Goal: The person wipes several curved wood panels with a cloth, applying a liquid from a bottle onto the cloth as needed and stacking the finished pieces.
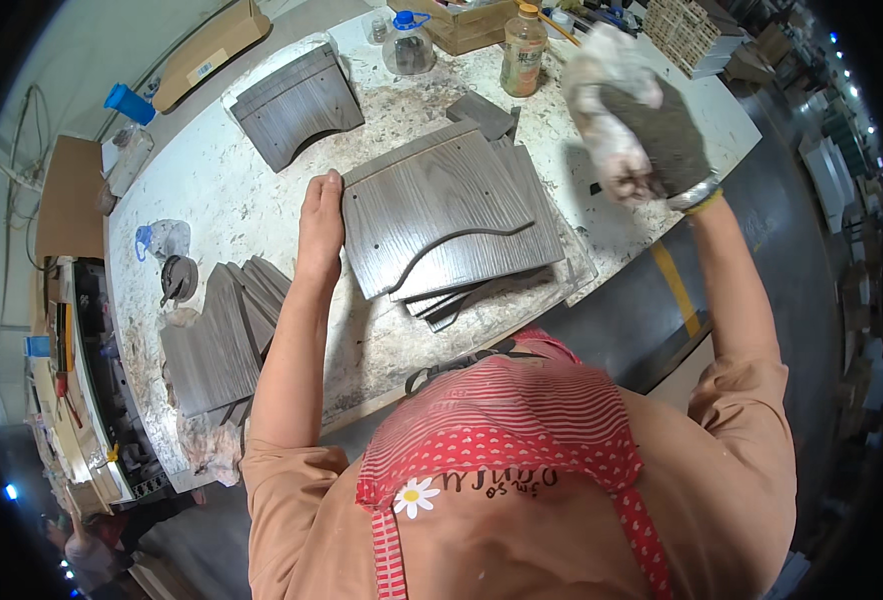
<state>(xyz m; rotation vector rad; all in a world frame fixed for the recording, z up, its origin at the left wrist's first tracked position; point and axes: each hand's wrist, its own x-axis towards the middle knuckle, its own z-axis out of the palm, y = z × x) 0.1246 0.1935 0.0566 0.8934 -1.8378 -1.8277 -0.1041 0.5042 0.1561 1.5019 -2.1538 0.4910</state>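
Bare left hand [322,218]: fingers close together against the left edge of a grey wood-grain panel with an S-curved lower edge [442,190]; can't tell if the tips curl under. Panel sits just right of those fingers, atop a small stack on the white, stained worktable [212,190]. Right hand in a dark grey glove [665,135]: blurred white, dirt-marked cloth [602,85] bunched at the fingers, which it hides; can't tell how tightly they close. Cloth is off the panel, beyond its right side. Step looks like wiping, left hand steadying. Next pass would call for cloth flat on the panel, left fingers firm. Orange-capped clear bottle [524,55] stands near the right fingers, to their left; keep clear.
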